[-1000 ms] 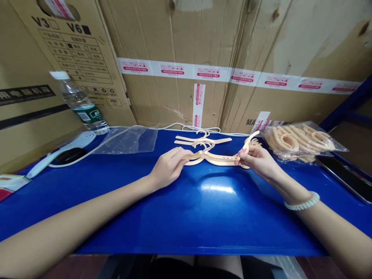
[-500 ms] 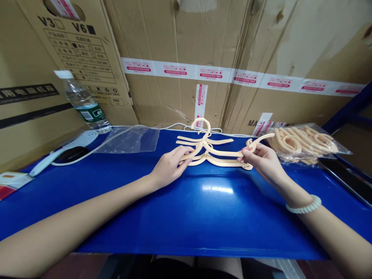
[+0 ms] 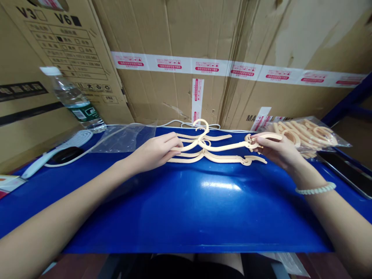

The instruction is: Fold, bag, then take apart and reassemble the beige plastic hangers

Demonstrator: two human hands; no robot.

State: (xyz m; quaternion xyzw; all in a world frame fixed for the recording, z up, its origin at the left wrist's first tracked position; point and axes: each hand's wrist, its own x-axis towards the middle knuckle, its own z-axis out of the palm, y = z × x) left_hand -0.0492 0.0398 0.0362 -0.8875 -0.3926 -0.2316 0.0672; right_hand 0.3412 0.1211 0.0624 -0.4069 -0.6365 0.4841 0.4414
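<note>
A cream plastic folding hanger (image 3: 226, 148) is held just above the blue table, its hook pointing away from me. My left hand (image 3: 158, 150) pinches its left arm, and the fingers hide that end. At the other end, my right hand (image 3: 274, 149) grips the hanger's curved end piece, beside its joint. Nearer to me, a second hanger (image 3: 223, 159) of the same kind lies on the table under the held one. More cream hanger arms (image 3: 221, 138) show behind it, partly covered.
A clear bag of folded hangers (image 3: 314, 133) sits at the right, with a dark phone (image 3: 345, 172) in front. Leftward are a water bottle (image 3: 83, 110), a flat clear bag (image 3: 119, 139), a pale blue brush (image 3: 55, 151) and a black object (image 3: 68, 155). Cardboard boxes (image 3: 168, 89) wall the back.
My hands have moved farther apart along the hanger, the left outward to the left and the right outward to the right. The hanger's right end piece has swung outward. The view has shifted slightly.
</note>
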